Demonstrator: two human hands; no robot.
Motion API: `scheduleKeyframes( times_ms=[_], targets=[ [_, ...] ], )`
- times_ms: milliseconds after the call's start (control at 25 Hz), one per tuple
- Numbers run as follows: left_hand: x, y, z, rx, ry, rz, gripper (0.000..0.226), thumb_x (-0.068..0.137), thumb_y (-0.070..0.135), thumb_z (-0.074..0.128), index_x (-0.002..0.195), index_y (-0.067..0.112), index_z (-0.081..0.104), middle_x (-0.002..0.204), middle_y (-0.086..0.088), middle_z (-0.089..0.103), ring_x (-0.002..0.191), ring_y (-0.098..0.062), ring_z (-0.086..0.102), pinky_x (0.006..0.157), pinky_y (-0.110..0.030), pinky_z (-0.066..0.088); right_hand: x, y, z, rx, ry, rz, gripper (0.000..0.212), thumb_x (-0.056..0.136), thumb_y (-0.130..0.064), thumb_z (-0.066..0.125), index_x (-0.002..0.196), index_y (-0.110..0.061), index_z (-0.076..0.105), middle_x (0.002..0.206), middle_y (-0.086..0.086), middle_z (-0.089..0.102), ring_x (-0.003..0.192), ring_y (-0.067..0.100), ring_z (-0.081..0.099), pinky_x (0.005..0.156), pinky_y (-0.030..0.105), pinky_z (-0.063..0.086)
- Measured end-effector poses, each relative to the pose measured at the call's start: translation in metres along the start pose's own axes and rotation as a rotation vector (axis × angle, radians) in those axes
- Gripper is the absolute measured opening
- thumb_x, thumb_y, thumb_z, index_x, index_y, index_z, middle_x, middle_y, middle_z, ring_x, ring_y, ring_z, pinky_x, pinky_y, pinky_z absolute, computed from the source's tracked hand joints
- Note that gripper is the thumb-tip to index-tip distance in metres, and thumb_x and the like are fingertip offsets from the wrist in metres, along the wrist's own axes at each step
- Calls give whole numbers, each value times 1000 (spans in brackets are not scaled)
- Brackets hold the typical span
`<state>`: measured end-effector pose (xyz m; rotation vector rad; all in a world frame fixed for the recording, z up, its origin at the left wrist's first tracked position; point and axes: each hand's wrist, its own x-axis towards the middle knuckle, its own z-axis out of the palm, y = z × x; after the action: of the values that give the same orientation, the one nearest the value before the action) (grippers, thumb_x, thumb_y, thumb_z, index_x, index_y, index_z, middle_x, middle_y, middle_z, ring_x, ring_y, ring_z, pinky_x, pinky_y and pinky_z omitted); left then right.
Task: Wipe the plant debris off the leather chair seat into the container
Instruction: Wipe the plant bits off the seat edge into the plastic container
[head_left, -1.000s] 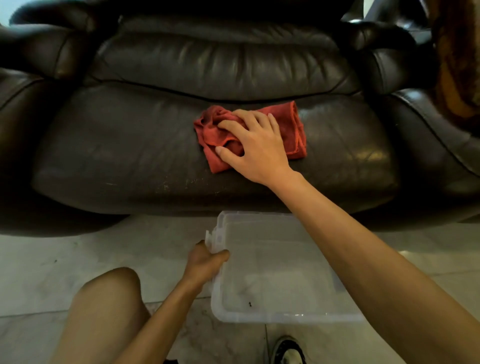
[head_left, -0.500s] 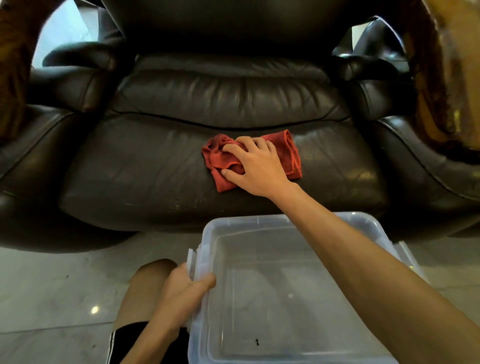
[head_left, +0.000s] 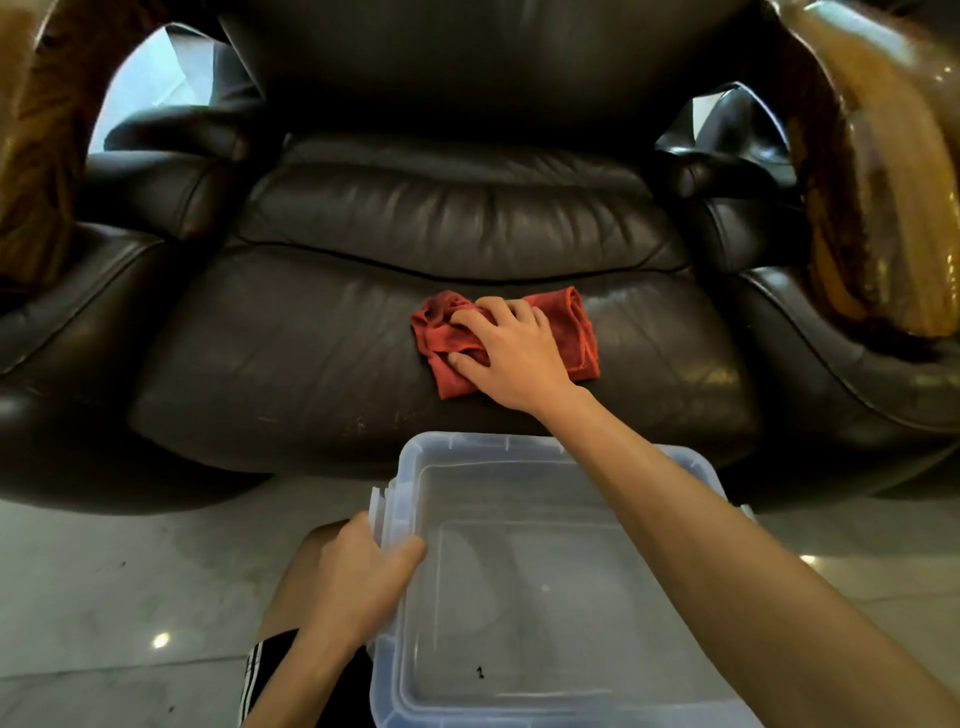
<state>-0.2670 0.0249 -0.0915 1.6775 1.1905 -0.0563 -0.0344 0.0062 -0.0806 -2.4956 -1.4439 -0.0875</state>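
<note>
Head view: the step in hand looks like the sweep itself, staged and ready. The right hand (head_left: 511, 358) presses a crumpled red cloth (head_left: 574, 332) flat on the dark leather chair seat (head_left: 291, 353), right of the seat's middle. Its fingers (head_left: 496, 312) lie spread over the cloth, the thumb tucked at the near edge, pinning it to the leather rather than pinching it. The left hand (head_left: 358, 577) holds the clear plastic container (head_left: 519, 571) by its left rim, thumb hooked over the wall and the other fingers curled shut beneath the lip, with the far rim brought just under the seat's front edge. Pale specks of plant debris (head_left: 363, 421) sit along the front of the seat, left of the cloth and above the container's far left corner. One small dark fleck (head_left: 479, 672) lies on the container floor. The next move probably calls for dragging the cloth left and forward across those specks, keeping the rim snug below the edge so nothing falls to the tiled floor (head_left: 104, 571).
</note>
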Motion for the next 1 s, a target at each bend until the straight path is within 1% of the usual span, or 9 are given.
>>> scheduleKeyframes(
  times_ms=[160, 240, 360, 480, 720, 800, 880, 960, 1000],
  targets=[
    [6, -5, -3, 37, -6, -21, 10, 80, 17, 63, 83, 19, 53, 77, -2, 62, 68, -14, 61, 51, -24, 45, 2, 2, 3, -1, 4, 1, 46, 88, -50, 51, 129, -31, 46, 137, 6, 47, 125, 31, 38, 107, 53, 29],
    [5, -8, -2, 45, -15, -30, 12, 81, 16, 62, 78, 20, 52, 75, -2, 61, 65, -13, 60, 49, -23, 43, 3, 1, 3, -2, 10, -5, 45, 88, -49, 50, 129, -31, 46, 137, 6, 46, 126, 31, 38, 107, 53, 28],
    [9, -9, -2, 5, -19, -41, 13, 81, 16, 63, 77, 22, 52, 78, -6, 64, 68, -16, 63, 52, -26, 49, 4, 1, 4, 2, 21, -6, 44, 89, -48, 51, 129, -30, 46, 137, 7, 47, 125, 32, 38, 107, 53, 29],
    [9, -11, -1, 3, -12, -42, 14, 81, 20, 64, 77, 24, 51, 79, -4, 64, 70, -16, 63, 52, -26, 48, 2, 3, 5, -2, 26, -2, 43, 89, -47, 50, 128, -29, 47, 135, 7, 48, 124, 31, 40, 105, 53, 31],
    [12, -13, 0, 43, -13, -39, 12, 81, 21, 64, 76, 23, 53, 78, -6, 64, 70, -18, 64, 55, -28, 49, -14, -7, -7, -54, 16, -24, 32, 90, -36, 52, 120, -25, 52, 121, 8, 54, 112, 31, 46, 86, 48, 38],
    [10, -12, 0, 42, -1, -33, 8, 81, 22, 63, 79, 16, 58, 73, -6, 64, 65, -18, 62, 53, -27, 47, -43, -16, -15, 8, -58, -75, 27, 91, -33, 51, 116, -24, 55, 113, 8, 56, 106, 32, 48, 81, 47, 38],
    [11, -8, 1, 43, 16, -57, 16, 82, 23, 62, 79, 8, 59, 66, -7, 61, 61, -20, 58, 53, -29, 45, -89, -30, -19, 135, -227, -138, 24, 91, -31, 51, 114, -25, 55, 109, 7, 55, 103, 30, 48, 81, 45, 36],
    [15, -8, 3, -2, 84, -144, 21, 87, 16, 59, 70, 4, 55, 59, -9, 51, 67, -25, 53, 66, -39, 48, -129, -40, -24, 262, -397, -124, 23, 92, -33, 50, 115, -29, 53, 111, 3, 54, 107, 24, 45, 86, 44, 36],
    [14, -6, 2, -29, 115, -186, 23, 88, 13, 59, 70, -1, 57, 58, -12, 48, 70, -29, 52, 75, -43, 49, -139, -40, -27, 322, -416, -102, 23, 92, -35, 50, 114, -31, 53, 111, 0, 54, 107, 22, 45, 88, 43, 38]
  ],
)
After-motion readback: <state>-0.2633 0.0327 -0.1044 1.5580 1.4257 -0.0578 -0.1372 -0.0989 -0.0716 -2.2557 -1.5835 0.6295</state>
